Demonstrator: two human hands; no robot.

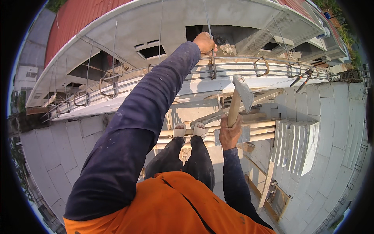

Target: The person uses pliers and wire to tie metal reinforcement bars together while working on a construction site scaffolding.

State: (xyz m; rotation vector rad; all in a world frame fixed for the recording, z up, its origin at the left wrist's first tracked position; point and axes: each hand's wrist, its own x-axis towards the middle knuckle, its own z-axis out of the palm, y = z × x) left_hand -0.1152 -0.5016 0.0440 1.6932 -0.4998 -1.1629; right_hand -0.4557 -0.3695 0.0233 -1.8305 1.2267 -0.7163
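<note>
Grey steel stirrups (101,86) hang around the long bars (241,70) at the left, beside thin upright rods (115,46), so the framework looks largely put together along its length. Near the middle the left hand (203,43) reaches across, its fingers closed on another upright rod (207,18) just above a further stirrup (213,69); whether they also pinch a tie cannot be told. No concrete covers the steel, and several loops lean, so straightening and fixing seem to be the part left. Right of that, the right hand (230,136) is wrapped around the wooden handle of a hammer (235,105), its grey head upward and apart from the bars. Farther right, pincers (308,74) rest at the bars, held by neither hand, and pale blocks (307,148) stand stacked below.
</note>
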